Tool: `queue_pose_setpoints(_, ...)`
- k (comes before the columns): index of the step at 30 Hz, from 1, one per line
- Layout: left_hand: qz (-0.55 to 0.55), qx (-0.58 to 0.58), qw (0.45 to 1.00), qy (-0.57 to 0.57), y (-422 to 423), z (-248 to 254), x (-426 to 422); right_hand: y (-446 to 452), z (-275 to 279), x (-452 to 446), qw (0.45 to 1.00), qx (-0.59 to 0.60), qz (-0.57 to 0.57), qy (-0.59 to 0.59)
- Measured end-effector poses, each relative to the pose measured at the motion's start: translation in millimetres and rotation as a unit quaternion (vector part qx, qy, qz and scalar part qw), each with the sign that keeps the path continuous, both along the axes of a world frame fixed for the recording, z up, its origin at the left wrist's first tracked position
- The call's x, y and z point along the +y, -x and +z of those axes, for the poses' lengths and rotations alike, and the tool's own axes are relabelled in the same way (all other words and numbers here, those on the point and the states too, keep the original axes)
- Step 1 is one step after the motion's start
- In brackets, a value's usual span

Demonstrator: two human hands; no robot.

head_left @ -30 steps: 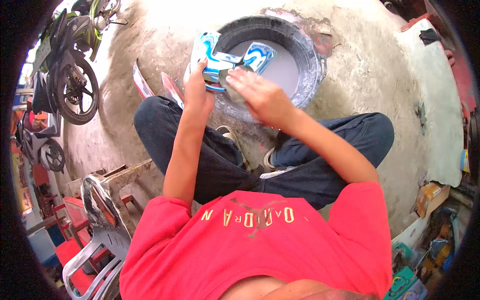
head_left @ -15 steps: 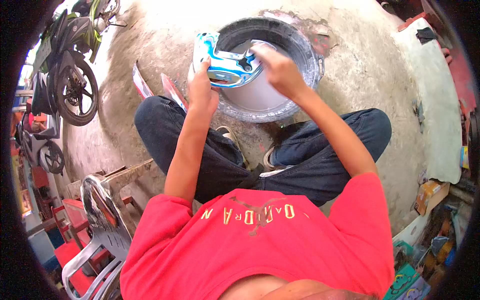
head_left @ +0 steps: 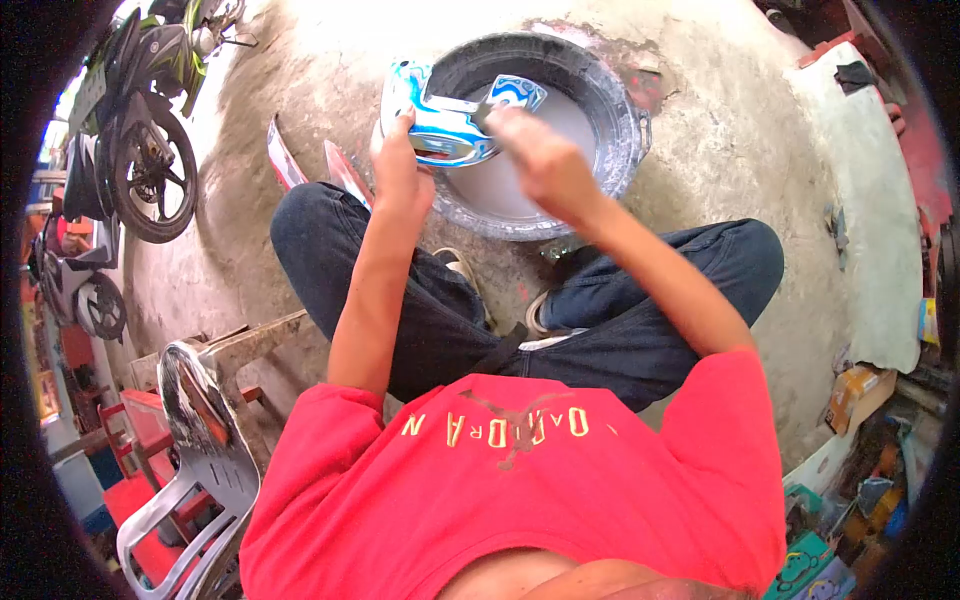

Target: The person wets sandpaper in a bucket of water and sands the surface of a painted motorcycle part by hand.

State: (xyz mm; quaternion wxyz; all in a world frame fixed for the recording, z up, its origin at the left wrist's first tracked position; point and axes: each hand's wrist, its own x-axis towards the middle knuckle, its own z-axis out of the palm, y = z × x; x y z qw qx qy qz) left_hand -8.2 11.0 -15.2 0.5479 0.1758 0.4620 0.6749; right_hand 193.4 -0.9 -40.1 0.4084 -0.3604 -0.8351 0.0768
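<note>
My left hand grips the near-left end of a glossy blue-and-white patterned panel, which looks like a plastic motorcycle body part. The panel is held tilted over the left side of a round dark tub of cloudy, whitish water. My right hand has its fingers bunched together and pressed to the middle of the panel. A small dark patch shows at those fingertips; whether it is a pad in the fingers or part of the panel I cannot tell.
Two red-and-white pointed panels lie left of the tub, by my left knee. Parked motorcycles stand at the left. A grey plastic chair is at lower left. A cardboard box and clutter lie at right.
My right hand has slid left and toward me along the panel, uncovering the panel's far right end. The left hand and panel have shifted slightly left.
</note>
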Motion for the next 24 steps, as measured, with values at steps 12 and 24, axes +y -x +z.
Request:
queue_pose_setpoints(12,-0.028,-0.014,0.999,0.005,4.7,-16.8,4.3,5.5,13.7,-6.8,0.998,-0.032,0.034,-0.030)
queue_pose_setpoints(24,-0.061,-0.017,0.997,-0.037,-6.6,-6.3,-4.5,10.9,29.6,-16.8,0.999,0.007,0.052,0.009)
